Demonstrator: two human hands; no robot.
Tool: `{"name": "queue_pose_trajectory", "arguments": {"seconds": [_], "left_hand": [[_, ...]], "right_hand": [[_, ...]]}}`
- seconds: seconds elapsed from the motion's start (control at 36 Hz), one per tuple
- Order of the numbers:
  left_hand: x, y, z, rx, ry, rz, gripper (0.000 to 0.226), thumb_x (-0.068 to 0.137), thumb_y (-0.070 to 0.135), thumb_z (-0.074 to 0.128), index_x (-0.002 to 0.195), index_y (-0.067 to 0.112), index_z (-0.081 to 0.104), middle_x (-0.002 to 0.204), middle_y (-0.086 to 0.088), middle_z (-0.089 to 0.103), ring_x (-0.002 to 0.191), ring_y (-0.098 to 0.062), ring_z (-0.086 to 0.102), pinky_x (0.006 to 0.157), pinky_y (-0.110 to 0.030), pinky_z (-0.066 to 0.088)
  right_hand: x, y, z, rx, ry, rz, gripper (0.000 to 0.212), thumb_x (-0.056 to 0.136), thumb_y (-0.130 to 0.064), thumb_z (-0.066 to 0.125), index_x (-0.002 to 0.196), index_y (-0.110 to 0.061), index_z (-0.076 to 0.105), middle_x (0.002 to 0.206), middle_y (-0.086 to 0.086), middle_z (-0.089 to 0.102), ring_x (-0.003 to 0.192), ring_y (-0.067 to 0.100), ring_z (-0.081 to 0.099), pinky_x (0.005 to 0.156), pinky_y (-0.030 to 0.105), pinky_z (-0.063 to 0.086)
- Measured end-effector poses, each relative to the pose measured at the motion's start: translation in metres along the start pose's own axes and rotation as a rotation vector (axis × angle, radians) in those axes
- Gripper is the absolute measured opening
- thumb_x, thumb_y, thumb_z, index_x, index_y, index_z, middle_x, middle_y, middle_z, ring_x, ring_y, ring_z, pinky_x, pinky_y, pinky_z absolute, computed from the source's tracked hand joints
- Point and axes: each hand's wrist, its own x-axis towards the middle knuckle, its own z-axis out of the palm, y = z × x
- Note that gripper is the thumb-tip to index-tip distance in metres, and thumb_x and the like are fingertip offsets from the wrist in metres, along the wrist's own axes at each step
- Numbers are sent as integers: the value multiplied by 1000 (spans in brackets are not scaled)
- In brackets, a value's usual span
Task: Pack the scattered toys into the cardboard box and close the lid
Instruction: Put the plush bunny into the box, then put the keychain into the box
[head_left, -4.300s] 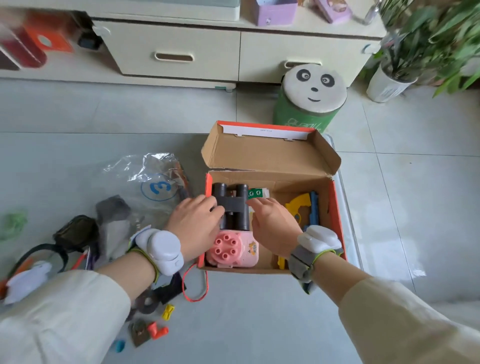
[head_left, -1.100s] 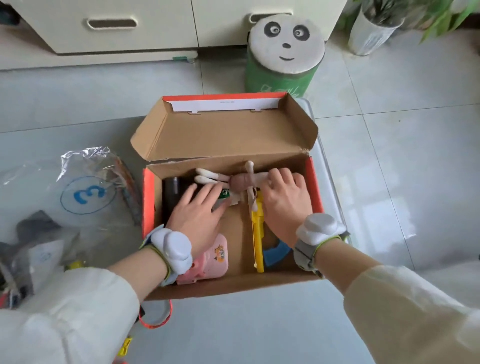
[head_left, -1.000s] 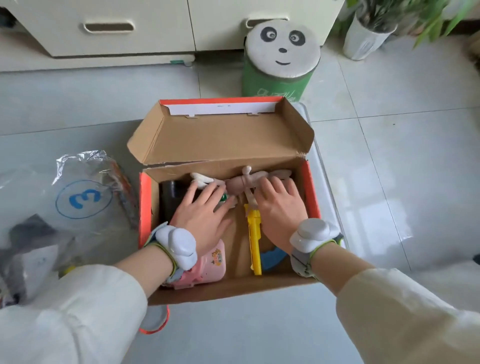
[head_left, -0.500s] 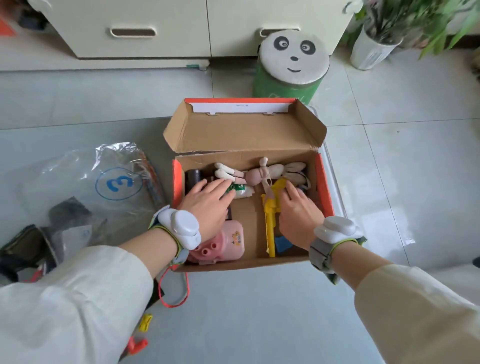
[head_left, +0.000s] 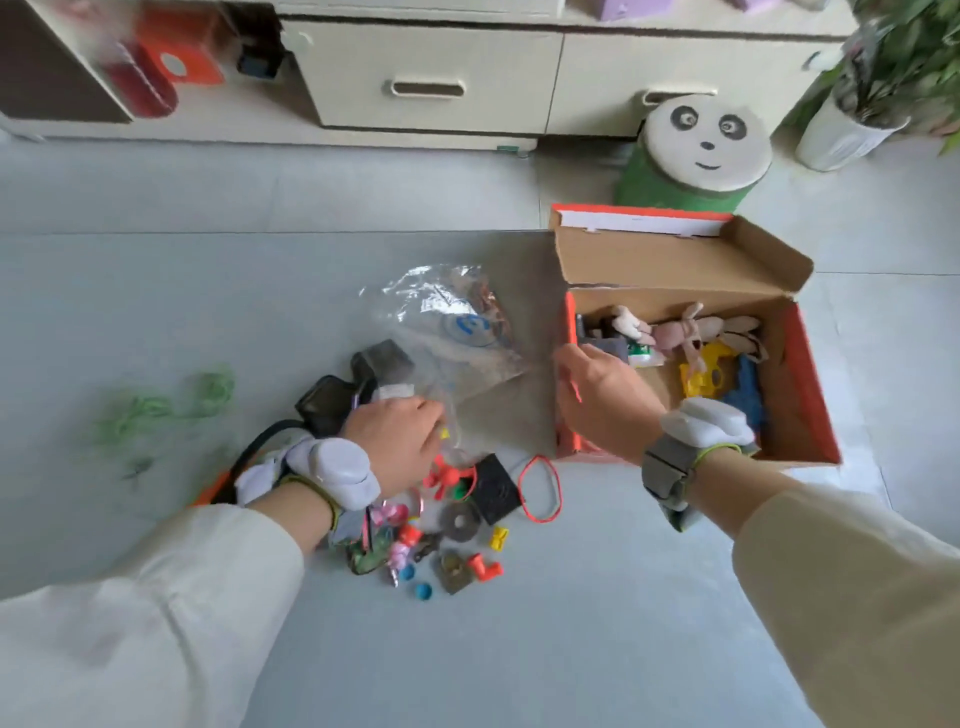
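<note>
Inside cardboard box (head_left: 810, 400), lid (head_left: 675, 265) upright: plush rabbit (head_left: 675, 332), yellow toy gun (head_left: 706, 369) packed; beside it, small-toy pile (head_left: 462, 525) outstanding under left hand (head_left: 400, 441), fingers curled, hold indeterminable; right hand (head_left: 602, 400) relaxed, seemingly empty; judged half done.

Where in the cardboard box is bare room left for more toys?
Bare box floor shows between the right hand and the yellow toy, and right of the blue toy. The far wall is crowded by the plush doll.
</note>
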Motion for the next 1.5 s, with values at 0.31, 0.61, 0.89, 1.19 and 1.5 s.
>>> {"name": "queue_pose_trajectory", "arguments": {"seconds": [0.31, 0.61, 0.89, 1.19, 1.5], "left_hand": [[-72, -114, 31, -72, -206, -255, 22, 93, 25, 37, 103, 18, 56, 108, -3, 63, 96, -28, 59, 77, -35, 48], [-71, -166, 63, -38, -52, -370, 41, 84, 36, 61, 119, 17, 49, 117, -9, 45, 112, -30, 45, 74, -39, 42], [-68, -196, 87, -112, -114, -472, 57, 80, 54, 59, 120, 15, 49, 119, -9, 52, 110, -30, 50, 85, -40, 41], [-70, -214, 76, -293, 111, -474, 27, 96, 32, 46, 103, 6, 51, 99, -14, 63, 91, -33, 56, 67, -34, 34], [-96, -223, 20, -849, 196, -468, 27, 99, 27, 37, 101, 9, 57, 62, -5, 50, 52, -9, 47, 61, -28, 36]], "right_hand": [[6, -93, 73, -1, -238, 119, 24, 88, -13, 46, 103, -9, 65, 95, 18, 69, 91, 37, 63, 81, 39, 51], [34, -134, 150, -56, -448, 43, 49, 89, -24, 54, 136, -18, 40, 122, 9, 54, 102, 27, 58, 84, 42, 53], [48, -150, 168, -36, -265, -35, 25, 92, -19, 50, 115, -8, 54, 102, 8, 60, 87, 25, 61, 74, 38, 54], [56, -201, 206, 157, -301, 106, 41, 91, -32, 54, 122, -8, 42, 107, 11, 57, 93, 29, 58, 80, 40, 51], [50, -229, 176, 538, -259, 125, 80, 82, -39, 68, 144, -15, 23, 134, 2, 49, 122, 18, 47, 102, 31, 37]]}}
